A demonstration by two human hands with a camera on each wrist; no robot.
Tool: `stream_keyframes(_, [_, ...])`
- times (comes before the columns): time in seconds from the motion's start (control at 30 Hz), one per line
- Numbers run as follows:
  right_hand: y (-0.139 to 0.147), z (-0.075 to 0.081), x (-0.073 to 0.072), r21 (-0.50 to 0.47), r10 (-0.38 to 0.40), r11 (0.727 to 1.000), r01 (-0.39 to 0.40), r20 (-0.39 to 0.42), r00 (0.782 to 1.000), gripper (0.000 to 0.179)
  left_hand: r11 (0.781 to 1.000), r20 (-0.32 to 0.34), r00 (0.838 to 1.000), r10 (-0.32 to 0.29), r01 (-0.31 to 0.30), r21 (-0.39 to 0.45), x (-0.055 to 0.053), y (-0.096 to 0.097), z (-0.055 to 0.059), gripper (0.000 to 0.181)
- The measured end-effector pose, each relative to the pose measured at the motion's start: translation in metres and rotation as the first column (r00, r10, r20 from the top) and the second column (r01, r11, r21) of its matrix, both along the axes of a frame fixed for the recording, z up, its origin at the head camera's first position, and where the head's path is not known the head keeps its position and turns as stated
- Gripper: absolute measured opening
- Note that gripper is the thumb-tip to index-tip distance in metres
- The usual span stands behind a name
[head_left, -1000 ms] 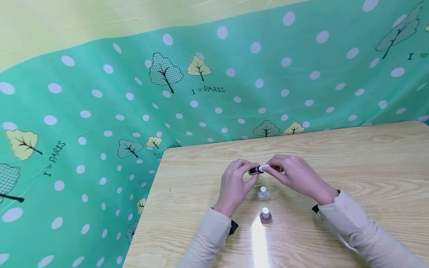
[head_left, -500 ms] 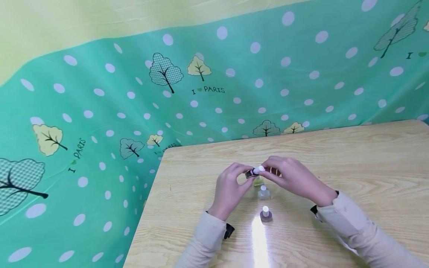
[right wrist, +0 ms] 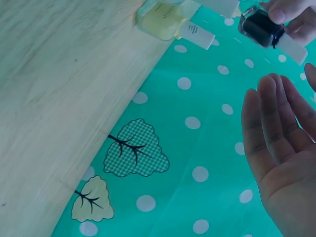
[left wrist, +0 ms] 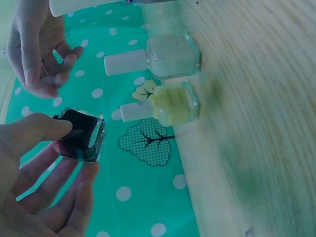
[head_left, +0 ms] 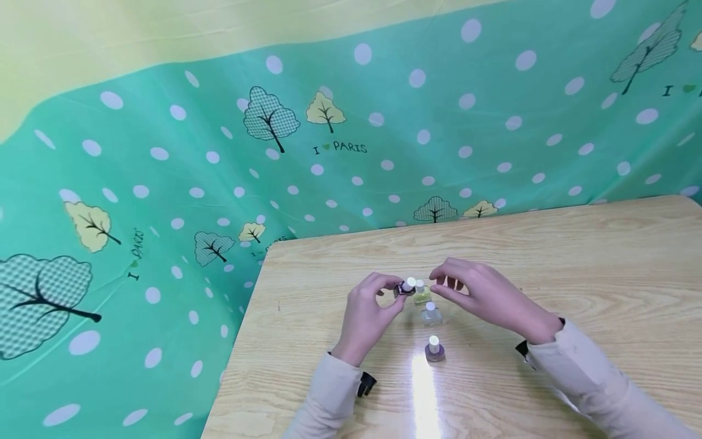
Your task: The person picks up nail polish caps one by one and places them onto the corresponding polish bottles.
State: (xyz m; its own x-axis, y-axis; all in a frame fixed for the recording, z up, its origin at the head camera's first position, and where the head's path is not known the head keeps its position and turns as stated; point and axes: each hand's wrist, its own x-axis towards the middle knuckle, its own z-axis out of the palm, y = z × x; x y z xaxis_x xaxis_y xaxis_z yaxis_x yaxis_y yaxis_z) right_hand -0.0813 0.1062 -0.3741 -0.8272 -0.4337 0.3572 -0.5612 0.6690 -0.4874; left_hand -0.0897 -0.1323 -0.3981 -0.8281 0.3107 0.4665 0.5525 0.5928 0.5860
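In the head view, my left hand [head_left: 364, 317] pinches a dark nail polish bottle [head_left: 401, 290] with a white cap, above the table. Thumb and fingers grip its glass body, as the left wrist view shows on the dark bottle [left wrist: 81, 133]. My right hand [head_left: 485, 296] is just to the right, holding nothing. Its fingers look relaxed in the right wrist view, with the palm [right wrist: 291, 182] showing. Between the hands stands a yellow nail polish bottle [head_left: 421, 297]. A clear or whitish bottle [head_left: 432, 316] stands nearer, and a purple one [head_left: 435, 353] nearer still, all white-capped and upright.
The wooden table [head_left: 576, 274] extends to both sides of the bottles. A green dotted cloth [head_left: 351, 146] with printed trees hangs behind it and at the left. Light glares on the table [head_left: 425, 396] in front of the purple bottle.
My right hand has let go of the dark bottle's cap. The left hand has drawn the bottle left and tipped it more upright, so the yellow bottle shows fully.
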Motion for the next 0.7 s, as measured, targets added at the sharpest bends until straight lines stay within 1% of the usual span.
stream_keyframes(0.3, [0.012, -0.007, 0.003, -0.001, -0.034, 0.999, 0.034, 0.041, 0.999, 0.016, 0.998, 0.098, 0.994, 0.051, -0.048, -0.039, 0.001, -0.005, -0.005, 0.023])
stream_keyframes(0.37, [0.014, -0.008, 0.004, 0.002, -0.035, 0.999, 0.035, 0.046, 0.998, 0.017, 0.998, 0.137, 0.989, 0.055, -0.049, -0.050, 0.001, -0.006, -0.005, 0.024])
stream_keyframes(0.43, [0.017, -0.010, 0.004, 0.007, -0.031, 0.999, 0.031, 0.047, 0.998, 0.019, 0.997, 0.188, 0.981, 0.054, -0.044, -0.060, 0.001, -0.007, -0.006, 0.023])
stream_keyframes(0.57, [0.023, -0.013, 0.006, 0.019, -0.018, 1.000, 0.017, 0.045, 0.999, 0.023, 0.996, 0.296, 0.954, 0.056, -0.033, -0.083, 0.000, -0.009, -0.010, 0.023])
stream_keyframes(0.63, [0.026, -0.014, 0.007, 0.020, -0.016, 1.000, 0.015, 0.045, 0.999, 0.023, 0.995, 0.331, 0.942, 0.062, -0.033, -0.094, 0.000, -0.009, -0.012, 0.022])
stream_keyframes(0.7, [0.028, -0.016, 0.007, 0.022, -0.018, 1.000, 0.017, 0.045, 0.999, 0.022, 0.995, 0.349, 0.935, 0.065, -0.033, -0.099, 0.000, -0.011, -0.014, 0.022])
